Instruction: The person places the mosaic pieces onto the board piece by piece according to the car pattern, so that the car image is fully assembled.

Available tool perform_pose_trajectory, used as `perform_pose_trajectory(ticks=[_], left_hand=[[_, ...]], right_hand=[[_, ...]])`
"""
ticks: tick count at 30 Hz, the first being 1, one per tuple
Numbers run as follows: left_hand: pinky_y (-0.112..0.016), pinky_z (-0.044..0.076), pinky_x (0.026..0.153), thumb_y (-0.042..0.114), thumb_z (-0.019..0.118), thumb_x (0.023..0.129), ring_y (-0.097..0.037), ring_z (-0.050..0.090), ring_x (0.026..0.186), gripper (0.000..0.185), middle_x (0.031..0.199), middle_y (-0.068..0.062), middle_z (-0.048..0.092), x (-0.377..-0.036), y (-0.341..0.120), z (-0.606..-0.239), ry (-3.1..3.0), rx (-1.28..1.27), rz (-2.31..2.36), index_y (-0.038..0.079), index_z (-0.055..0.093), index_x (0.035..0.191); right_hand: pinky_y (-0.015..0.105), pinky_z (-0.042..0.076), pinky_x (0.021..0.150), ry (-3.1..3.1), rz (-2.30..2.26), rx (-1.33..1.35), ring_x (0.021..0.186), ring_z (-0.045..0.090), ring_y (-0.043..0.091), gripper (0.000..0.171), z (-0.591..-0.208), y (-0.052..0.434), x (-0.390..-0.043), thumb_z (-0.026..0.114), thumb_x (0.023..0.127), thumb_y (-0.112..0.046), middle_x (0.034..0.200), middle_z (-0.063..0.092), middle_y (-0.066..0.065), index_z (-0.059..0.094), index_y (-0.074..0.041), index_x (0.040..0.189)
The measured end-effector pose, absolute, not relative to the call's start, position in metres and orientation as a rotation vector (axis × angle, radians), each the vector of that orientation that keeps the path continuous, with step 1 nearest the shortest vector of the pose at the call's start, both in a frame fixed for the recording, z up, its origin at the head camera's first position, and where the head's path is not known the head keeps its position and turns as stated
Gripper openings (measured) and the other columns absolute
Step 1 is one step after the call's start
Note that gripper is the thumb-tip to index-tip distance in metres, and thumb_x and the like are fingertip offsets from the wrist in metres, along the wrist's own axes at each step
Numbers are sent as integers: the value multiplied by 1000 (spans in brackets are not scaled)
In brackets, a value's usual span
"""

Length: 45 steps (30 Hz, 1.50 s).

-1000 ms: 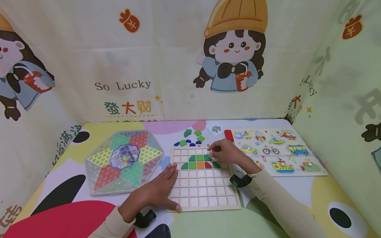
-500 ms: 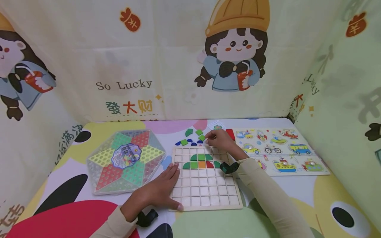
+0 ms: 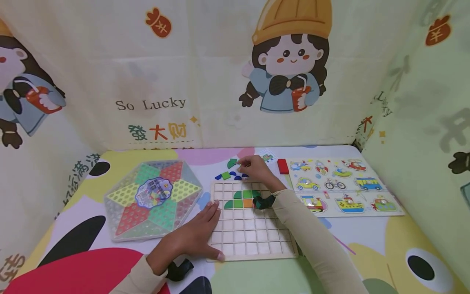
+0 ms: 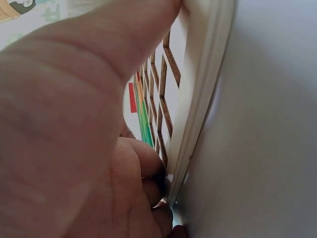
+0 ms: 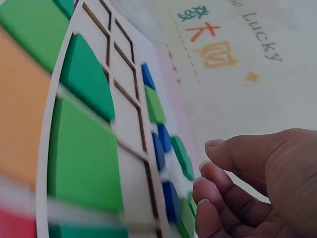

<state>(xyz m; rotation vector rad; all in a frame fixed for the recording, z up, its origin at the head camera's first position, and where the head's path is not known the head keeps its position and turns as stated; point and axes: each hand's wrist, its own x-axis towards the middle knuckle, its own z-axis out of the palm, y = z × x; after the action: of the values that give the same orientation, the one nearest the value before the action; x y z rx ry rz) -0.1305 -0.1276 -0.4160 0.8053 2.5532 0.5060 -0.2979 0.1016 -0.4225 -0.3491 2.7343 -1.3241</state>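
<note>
Behind, the curtain [image 3: 154, 81] reads "So Lucky" and "發大财".

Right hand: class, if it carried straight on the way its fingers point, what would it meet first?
Probably the loose green and blue pieces just beyond the grid board; the right hand reaches leftward over them, though its height above them is unclear.

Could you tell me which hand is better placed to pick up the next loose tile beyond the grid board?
Probably the right hand: it hovers over the loose tiles, while the left hand rests on the grid board.
</note>
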Motion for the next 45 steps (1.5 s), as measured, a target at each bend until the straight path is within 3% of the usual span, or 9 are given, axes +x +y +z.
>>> perform_pose_trajectory(ticks=[5,10,21,35,45], left_hand=[[-52,18,113,66,72,74,-33,-4,147,119,162,-14,-1,-133,-127,-419,2552,814,507,-2,14,154],[-52,18,113,68,71,73,-33,-4,147,121,162,-15,-2,-132,-127,-419,2542,806,516,-1,14,154],[-52,19,113,71,70,71,-31,-4,147,122,162,-12,-2,-132,-127,-419,2549,783,491,1,14,155],[-52,18,113,69,71,73,-32,-4,147,122,162,-13,-2,-132,-128,-417,2536,777,505,0,13,155],[-52,18,113,70,71,72,-31,-4,147,122,162,-12,-2,-132,-128,-418,2543,779,510,1,14,155]], right_hand=[[28,50,64,2766,-1289,-389,80,57,19,24,-424,85,-303,66,92,-11,93,65,5,71,-4,115],[32,50,76,2824,-1284,-401,88,60,19,27,-425,77,-305,66,93,-12,97,67,7,68,-4,119],[36,50,87,2820,-1248,-251,101,59,23,28,-421,69,-318,61,95,-13,111,66,9,67,-6,121],[31,50,84,2866,-1093,-354,90,56,21,20,-424,54,-321,64,94,-7,102,66,7,71,-6,112],[34,50,88,2868,-981,-369,93,58,21,25,-426,54,-321,66,93,-9,111,67,11,70,-2,116]])
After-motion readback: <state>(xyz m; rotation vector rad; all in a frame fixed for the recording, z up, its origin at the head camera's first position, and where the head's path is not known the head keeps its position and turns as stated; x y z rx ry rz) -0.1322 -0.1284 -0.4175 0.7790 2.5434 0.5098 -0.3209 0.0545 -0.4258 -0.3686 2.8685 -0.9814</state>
